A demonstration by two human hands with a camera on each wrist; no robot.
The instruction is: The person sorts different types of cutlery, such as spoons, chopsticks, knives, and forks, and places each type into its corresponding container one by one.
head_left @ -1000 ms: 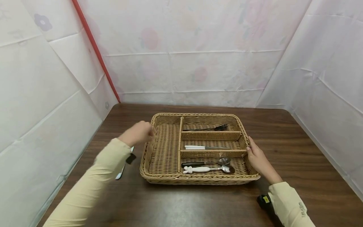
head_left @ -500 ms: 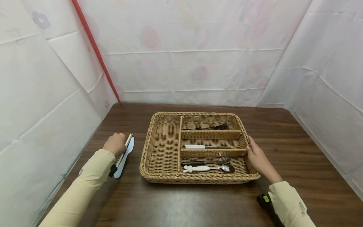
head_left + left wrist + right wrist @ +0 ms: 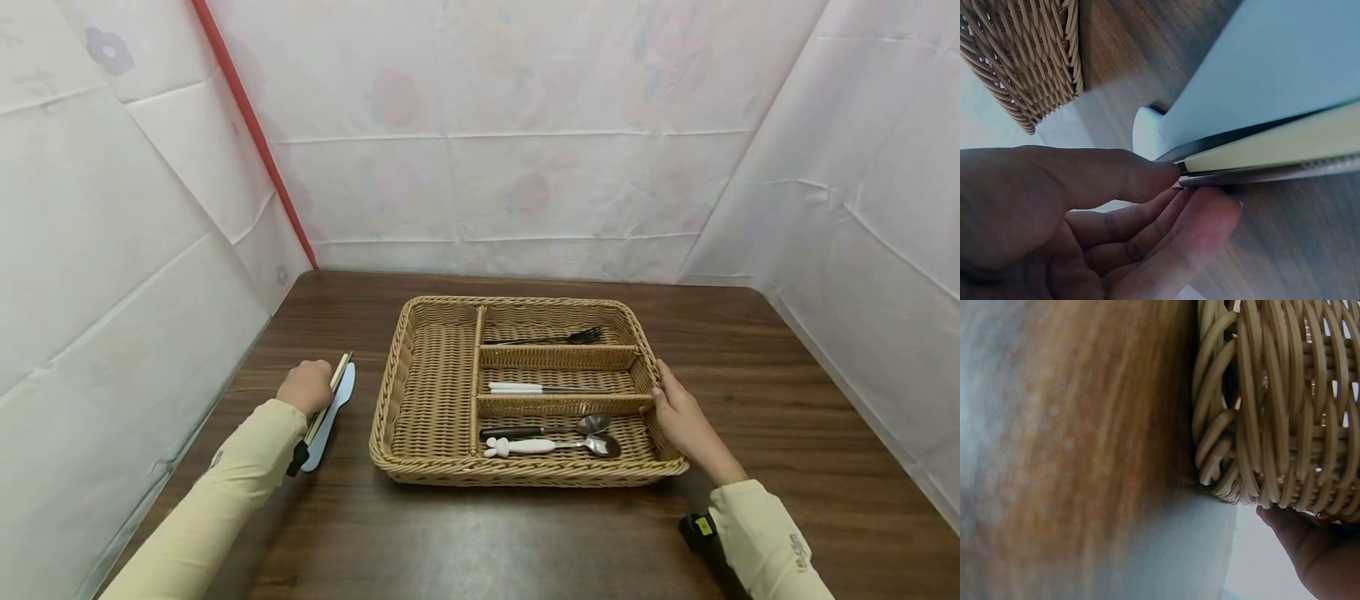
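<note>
My left hand pinches a pair of slim chopsticks at the table's left side, thumb on one side and fingertips on the other. They have cream and metal parts and seem to lie in opposite directions. Right beside them lies a light blue knife, its wide part large in the left wrist view. My right hand holds the right end of a woven cutlery basket. In the right wrist view, only part of that hand shows below the wicker wall.
Dividers split the basket into compartments. Black forks lie in the back one, white-handled chopsticks in the middle. A black-handled spoon and a white-handled spoon lie in front. The left compartment is long. Brown table surrounds the basket.
My left hand has moved left from the basket's left rim to the chopsticks by the light blue knife. It has barely shifted in the last half second. The right hand stays on the basket.
</note>
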